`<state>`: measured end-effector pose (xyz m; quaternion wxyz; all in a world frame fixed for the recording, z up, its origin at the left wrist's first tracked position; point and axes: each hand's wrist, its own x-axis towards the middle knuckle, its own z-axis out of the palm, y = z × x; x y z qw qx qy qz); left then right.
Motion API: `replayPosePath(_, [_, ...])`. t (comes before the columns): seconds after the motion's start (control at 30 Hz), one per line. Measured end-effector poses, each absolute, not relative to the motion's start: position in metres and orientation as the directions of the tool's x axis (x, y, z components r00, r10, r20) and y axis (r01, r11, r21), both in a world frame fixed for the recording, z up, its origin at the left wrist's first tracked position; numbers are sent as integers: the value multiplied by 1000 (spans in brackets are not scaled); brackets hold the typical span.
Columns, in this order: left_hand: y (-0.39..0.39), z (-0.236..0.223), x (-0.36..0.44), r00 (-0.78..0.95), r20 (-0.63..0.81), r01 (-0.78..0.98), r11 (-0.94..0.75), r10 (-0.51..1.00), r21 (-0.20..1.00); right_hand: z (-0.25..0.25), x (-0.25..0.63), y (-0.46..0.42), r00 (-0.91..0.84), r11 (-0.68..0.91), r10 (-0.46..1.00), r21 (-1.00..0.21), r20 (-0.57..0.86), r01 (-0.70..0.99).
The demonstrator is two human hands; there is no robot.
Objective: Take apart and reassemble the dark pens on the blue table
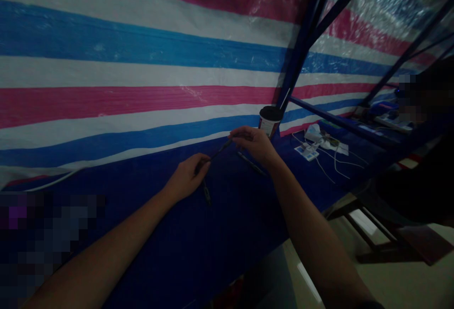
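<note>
A thin dark cable (220, 149) is stretched between my two hands above the dark blue tabletop (227, 233). My left hand (189, 173) is closed in a pinch on it, and a short end with what looks like a plug (207, 194) hangs below those fingers. My right hand (253, 143) pinches the cable farther along, just in front of a cup with a black lid (270, 119). Beneath the right hand shows another dark, cord-like length (251, 162); whether it belongs to the same cable I cannot tell. The light is dim and fine detail is lost.
A striped plastic sheet (142, 106) hangs behind the table. Blue metal bars (301, 54) rise at the right. Beyond them lie white cords and small white items (315, 141). A person (422, 167) is at the far right by a wooden stool (390, 247).
</note>
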<state>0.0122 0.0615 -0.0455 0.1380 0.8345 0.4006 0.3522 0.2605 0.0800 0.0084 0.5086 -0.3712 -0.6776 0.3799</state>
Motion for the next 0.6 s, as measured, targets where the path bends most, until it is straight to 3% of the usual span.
replayPosePath(0.23, [62,-47,10,441,519,558,-677,732,481,5,253,75,-347,352,887,-932,305,82])
replayPosePath(0.37, [62,-47,9,418,555,547,-687,719,478,3,251,74,-343,321,897,-944,278,75])
replayPosePath(0.5, [63,-46,7,428,584,532,-715,690,454,-1,248,78,-338,275,916,-952,217,135])
replayPosePath(0.6, [64,-47,6,441,590,531,-726,677,437,-3,245,77,-311,261,937,-914,161,311])
